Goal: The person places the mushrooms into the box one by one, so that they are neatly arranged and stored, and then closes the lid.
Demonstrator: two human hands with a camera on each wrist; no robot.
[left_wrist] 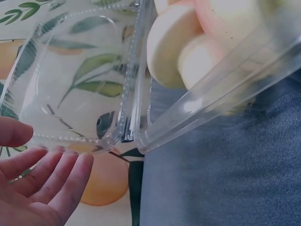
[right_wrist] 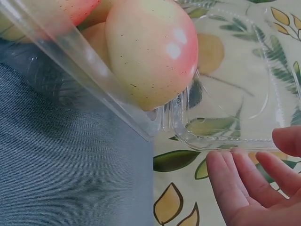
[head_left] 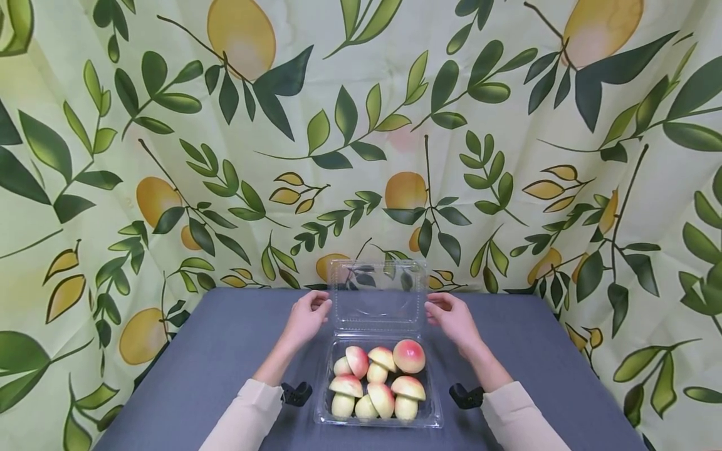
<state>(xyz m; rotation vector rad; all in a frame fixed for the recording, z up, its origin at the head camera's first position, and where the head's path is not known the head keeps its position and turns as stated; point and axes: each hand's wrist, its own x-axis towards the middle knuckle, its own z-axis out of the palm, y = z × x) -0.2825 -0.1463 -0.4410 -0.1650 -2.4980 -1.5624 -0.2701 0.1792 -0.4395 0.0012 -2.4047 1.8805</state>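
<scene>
A clear plastic clamshell box (head_left: 379,423) lies opened on the table, its hinged lid (head_left: 376,305) raised at the back. Several mushroom-shaped pieces with cream stems and pink-red caps fill the base, among them one mushroom (head_left: 346,394) at front left and a round cap (head_left: 408,356) at back right. My left hand (head_left: 307,318) is beside the lid's left edge, and the left wrist view shows its fingers (left_wrist: 70,183) extended with tips right at that edge. On the other side, my right hand (head_left: 455,319) has straight fingers (right_wrist: 225,181) at the lid's right edge, thumb apart.
A dark grey-blue cloth (head_left: 225,351) covers the table. Behind and on both sides hangs a pale curtain (head_left: 361,81) printed with leaves and orange fruit. Black wrist devices (head_left: 296,394) sit on both forearms, at the ends of light sleeves (head_left: 248,413).
</scene>
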